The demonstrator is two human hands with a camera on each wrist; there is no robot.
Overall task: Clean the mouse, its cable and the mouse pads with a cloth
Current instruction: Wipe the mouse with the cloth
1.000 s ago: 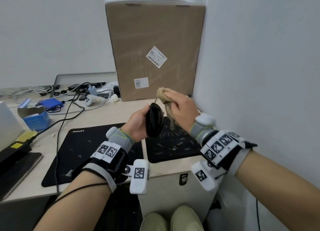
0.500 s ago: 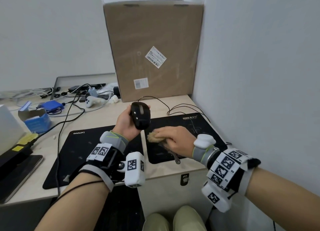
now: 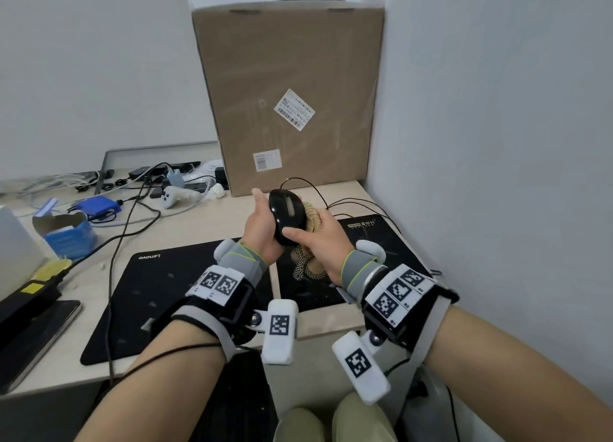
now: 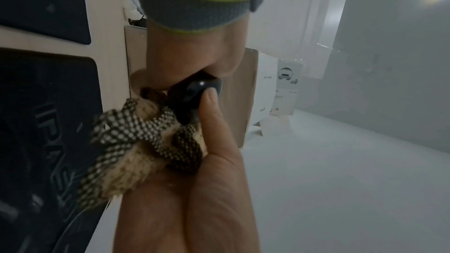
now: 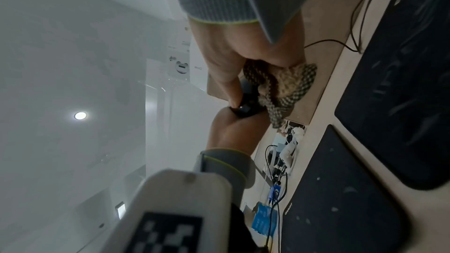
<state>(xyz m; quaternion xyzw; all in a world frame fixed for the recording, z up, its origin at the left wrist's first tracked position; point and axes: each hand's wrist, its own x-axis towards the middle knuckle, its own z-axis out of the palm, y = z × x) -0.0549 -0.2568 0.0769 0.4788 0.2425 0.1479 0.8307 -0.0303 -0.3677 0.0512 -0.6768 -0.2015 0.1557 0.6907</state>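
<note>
My left hand (image 3: 263, 224) grips a glossy black mouse (image 3: 288, 214) from its left side, lifted above the desk. Against the mouse's right side my right hand (image 3: 318, 239) holds a bunched tan and checked cloth (image 3: 310, 221), its thumb lying on the mouse's rear. The cloth's tail hangs over the right mouse pad (image 3: 388, 242). The mouse cable (image 3: 361, 204) loops from the mouse's front across the desk. A Lenovo pad (image 3: 166, 295) lies to the left. The left wrist view shows the mouse (image 4: 197, 91), cloth (image 4: 136, 138) and thumb together; the right wrist view shows the cloth (image 5: 284, 84) pressed on the mouse (image 5: 246, 107).
A tall cardboard box (image 3: 288, 103) stands at the back against the right wall. Cables, a white controller (image 3: 172, 197), a blue device (image 3: 96, 206) and a blue carton (image 3: 69, 239) crowd the desk's back left. A dark flat device (image 3: 30, 335) lies at the left edge.
My right hand went down onto the right pad with the cloth, then came back up to the mouse's right side. My left hand turned the mouse from edge-on to buttons up.
</note>
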